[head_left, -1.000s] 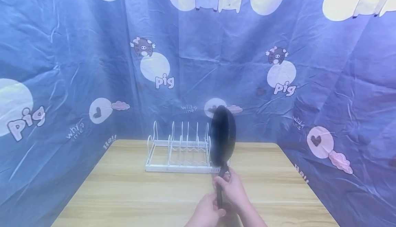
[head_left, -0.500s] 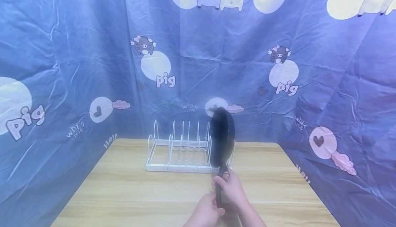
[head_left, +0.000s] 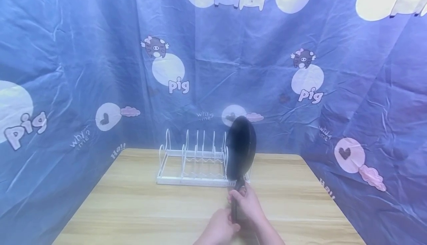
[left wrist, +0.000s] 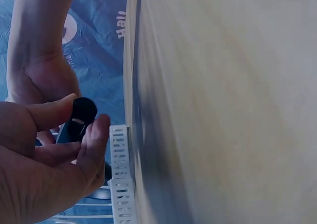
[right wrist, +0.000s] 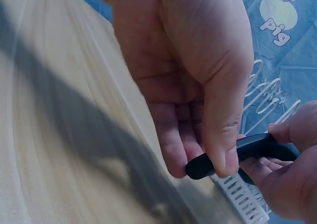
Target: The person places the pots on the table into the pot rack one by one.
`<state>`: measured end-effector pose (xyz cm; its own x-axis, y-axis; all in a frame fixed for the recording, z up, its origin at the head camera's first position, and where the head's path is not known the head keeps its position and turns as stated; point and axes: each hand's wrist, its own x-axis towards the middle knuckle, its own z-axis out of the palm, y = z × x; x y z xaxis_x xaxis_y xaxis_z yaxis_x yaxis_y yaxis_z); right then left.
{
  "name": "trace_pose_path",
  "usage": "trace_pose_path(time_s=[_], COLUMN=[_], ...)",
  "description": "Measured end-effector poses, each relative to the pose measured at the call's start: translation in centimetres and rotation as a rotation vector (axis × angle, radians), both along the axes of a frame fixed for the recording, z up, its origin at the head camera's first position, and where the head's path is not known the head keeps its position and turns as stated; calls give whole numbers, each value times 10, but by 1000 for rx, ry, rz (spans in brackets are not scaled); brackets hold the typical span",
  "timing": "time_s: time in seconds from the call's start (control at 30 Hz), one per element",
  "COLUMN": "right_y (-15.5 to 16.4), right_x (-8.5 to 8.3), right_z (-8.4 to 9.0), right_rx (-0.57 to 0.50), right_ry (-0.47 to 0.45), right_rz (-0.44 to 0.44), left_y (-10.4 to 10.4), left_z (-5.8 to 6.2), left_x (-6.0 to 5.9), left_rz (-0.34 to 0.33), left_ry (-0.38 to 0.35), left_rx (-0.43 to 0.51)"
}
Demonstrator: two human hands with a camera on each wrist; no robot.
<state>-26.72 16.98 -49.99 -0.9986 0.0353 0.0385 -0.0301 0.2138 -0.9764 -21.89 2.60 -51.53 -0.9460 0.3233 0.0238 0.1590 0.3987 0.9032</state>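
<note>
Head view: wooden table [head_left: 133, 208] walled by blue pig-print cloth [head_left: 66, 52].

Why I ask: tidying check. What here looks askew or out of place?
Only the black pan: it stands on edge at the white rack's right end, both hands gripping its handle. Nothing spilled or damaged.

The blue backdrop cloth [head_left: 233, 70] is bearing printed words "pig", "why? me?" and "Ha!!" (repeating throughout).
</note>
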Motion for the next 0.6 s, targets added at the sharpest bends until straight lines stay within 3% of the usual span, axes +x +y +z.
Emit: trace_pose_path(time_s=[0.17, 0.4, 0.6], right_y=[-3, -5, -7], right_x=[0, -2, -7], right_z=[-5, -8, -14], right_rx=[-20, -61, -103], right_ry=[-10, -22, -3], right_rz=[15, 11, 6], left_y=[-6, -6, -7], left_z=[2, 3, 4], left_x=[-2, -5, -11], left_rz=[-33, -24, -42], left_ry=[52, 102, 105], left_rx=[-74, -277, -289])
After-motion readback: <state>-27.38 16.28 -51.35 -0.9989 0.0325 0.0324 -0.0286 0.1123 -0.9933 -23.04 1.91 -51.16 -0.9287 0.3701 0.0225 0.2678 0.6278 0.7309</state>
